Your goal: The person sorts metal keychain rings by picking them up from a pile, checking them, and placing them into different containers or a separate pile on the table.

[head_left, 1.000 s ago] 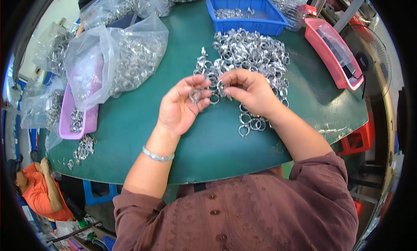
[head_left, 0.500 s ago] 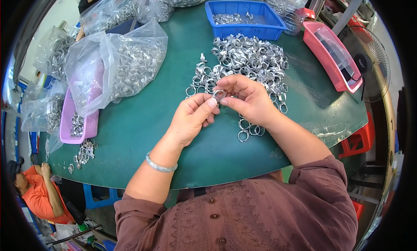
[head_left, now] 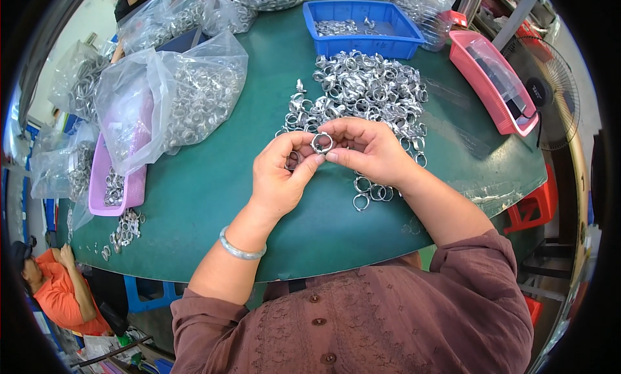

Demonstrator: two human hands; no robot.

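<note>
A round silver metal ring [head_left: 314, 144], with small lugs on its rim, is held upright between my two hands over the green table. My left hand [head_left: 278, 173] pinches its left and lower side with thumb and fingers. A second metal ring [head_left: 297, 156] is tucked in the curled fingers of that same hand. My right hand [head_left: 372, 153] grips the ring's right side between thumb and forefinger. Just beyond the hands lies a heap of similar metal rings [head_left: 369, 89], with several loose ones [head_left: 362, 196] spilling out below my right hand.
Behind the heap stands a blue tray [head_left: 362, 47] with metal parts. A pink basket [head_left: 488, 89] is at right, near a fan [head_left: 550, 89]. Clear bags of rings [head_left: 200, 96] and a purple basket [head_left: 136, 186] are at left. A person in orange [head_left: 65, 296] sits far left.
The ring between my hands has turned to face me more fully. My left fingers have opened out a little, showing the second ring inside them.
</note>
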